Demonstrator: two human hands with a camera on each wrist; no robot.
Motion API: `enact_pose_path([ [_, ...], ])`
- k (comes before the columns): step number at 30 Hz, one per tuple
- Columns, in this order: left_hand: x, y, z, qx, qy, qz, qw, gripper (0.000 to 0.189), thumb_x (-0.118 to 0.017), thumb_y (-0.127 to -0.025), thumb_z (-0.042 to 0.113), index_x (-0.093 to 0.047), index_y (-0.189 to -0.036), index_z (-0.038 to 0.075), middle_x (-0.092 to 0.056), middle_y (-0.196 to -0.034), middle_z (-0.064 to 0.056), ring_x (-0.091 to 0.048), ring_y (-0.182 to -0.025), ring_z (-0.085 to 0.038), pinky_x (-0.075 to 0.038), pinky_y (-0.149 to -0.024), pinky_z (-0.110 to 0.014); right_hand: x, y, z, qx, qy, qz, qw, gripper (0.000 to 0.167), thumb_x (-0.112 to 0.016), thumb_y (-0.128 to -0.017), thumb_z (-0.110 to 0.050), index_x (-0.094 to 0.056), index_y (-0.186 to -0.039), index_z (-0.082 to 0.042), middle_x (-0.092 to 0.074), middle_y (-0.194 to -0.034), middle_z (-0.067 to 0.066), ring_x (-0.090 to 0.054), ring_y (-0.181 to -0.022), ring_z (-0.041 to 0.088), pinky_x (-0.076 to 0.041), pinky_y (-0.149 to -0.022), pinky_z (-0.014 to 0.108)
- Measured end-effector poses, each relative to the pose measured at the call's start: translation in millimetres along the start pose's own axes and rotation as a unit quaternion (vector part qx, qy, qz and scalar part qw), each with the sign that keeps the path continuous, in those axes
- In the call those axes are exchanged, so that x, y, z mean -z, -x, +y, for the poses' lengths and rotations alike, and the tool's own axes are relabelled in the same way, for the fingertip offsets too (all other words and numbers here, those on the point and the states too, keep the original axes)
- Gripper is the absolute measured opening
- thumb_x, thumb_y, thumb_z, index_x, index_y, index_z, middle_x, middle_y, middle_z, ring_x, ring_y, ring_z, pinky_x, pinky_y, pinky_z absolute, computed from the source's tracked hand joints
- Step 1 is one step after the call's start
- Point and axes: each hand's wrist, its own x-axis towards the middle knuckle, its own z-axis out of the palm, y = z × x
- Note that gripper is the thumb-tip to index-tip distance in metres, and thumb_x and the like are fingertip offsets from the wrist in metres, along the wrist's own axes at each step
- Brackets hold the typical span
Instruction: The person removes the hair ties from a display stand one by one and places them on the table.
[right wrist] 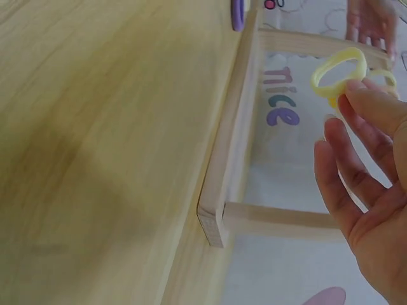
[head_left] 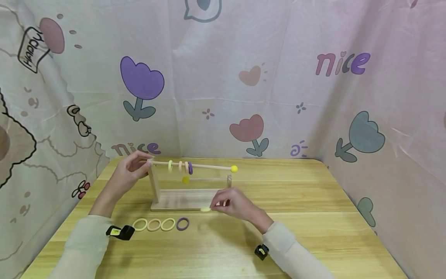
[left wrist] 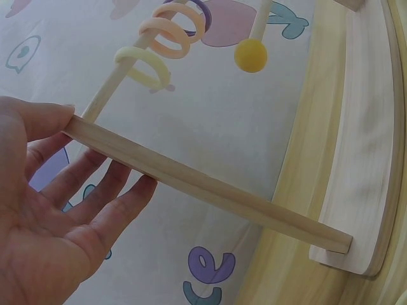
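Note:
My left hand (head_left: 130, 170) grips the top of the left post (left wrist: 191, 178) of a wooden stand (head_left: 188, 198), thumb on one side and fingers on the other. From that post a rod (head_left: 209, 166) runs right to a yellow ball end (head_left: 234, 169). On the rod hang a pale yellow ring (left wrist: 143, 68), two peach rings (left wrist: 166, 37) and a purple ring (head_left: 190, 168). With thumb and index finger my right hand (head_left: 233, 202) pinches a yellow ring (right wrist: 340, 68), in front of the stand's base; its other fingers are spread.
In front of the stand a row of several loose rings lies on the wooden table (head_left: 296, 217): yellow (head_left: 140, 224), pink (head_left: 154, 224), yellow (head_left: 168, 224) and purple (head_left: 182, 223). A second, lower rod with a yellow ball (head_left: 186, 179) reaches left from the right post (head_left: 229, 181). A patterned curtain (head_left: 209, 77) hangs behind.

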Motion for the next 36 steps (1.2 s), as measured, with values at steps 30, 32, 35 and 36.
enact_pose_path([
  [30,-1.1,0.5,0.7,-0.003,-0.013,0.005,0.9999,0.019,-0.06,-0.106,0.015,-0.061,-0.123,0.009,-0.068,-0.112,0.021,-0.068,-0.104,0.005,-0.06,-0.084,-0.016,-29.6,-21.1,4.0,0.004,0.056,-0.121,0.991,0.005,-0.08,-0.089,-0.008,-0.081,-0.091,-0.013,-0.078,-0.094,-0.001,-0.058,-0.074,-0.009,-0.052,-0.068,0.004],
  [32,-1.1,0.4,0.8,-0.003,-0.013,0.005,0.9999,0.019,-0.06,-0.106,0.015,-0.061,-0.123,0.008,-0.067,-0.113,0.021,-0.067,-0.104,0.005,-0.06,-0.084,-0.016,-30.8,-21.4,5.5,0.0,0.056,-0.125,0.9906,0.004,-0.08,-0.09,-0.009,-0.081,-0.091,-0.013,-0.078,-0.095,-0.002,-0.057,-0.074,-0.01,-0.051,-0.067,0.003],
  [35,-1.0,0.4,0.8,-0.004,-0.013,0.004,0.9999,0.023,-0.059,-0.106,0.015,-0.059,-0.125,0.002,-0.067,-0.113,0.02,-0.067,-0.104,0.005,-0.06,-0.084,-0.016,-33.1,-22.1,7.8,0.002,0.072,-0.129,0.9891,0.005,-0.08,-0.089,-0.011,-0.081,-0.091,-0.015,-0.078,-0.094,-0.004,-0.055,-0.072,-0.011,-0.05,-0.066,0.002],
  [36,-1.0,0.3,0.8,-0.004,-0.013,0.004,0.9999,0.023,-0.059,-0.106,0.015,-0.059,-0.125,0.001,-0.067,-0.113,0.02,-0.067,-0.104,0.005,-0.06,-0.084,-0.015,-33.7,-22.4,8.4,0.003,0.076,-0.13,0.9886,0.005,-0.081,-0.089,-0.011,-0.081,-0.091,-0.016,-0.078,-0.094,-0.004,-0.055,-0.072,-0.011,-0.049,-0.066,0.002],
])
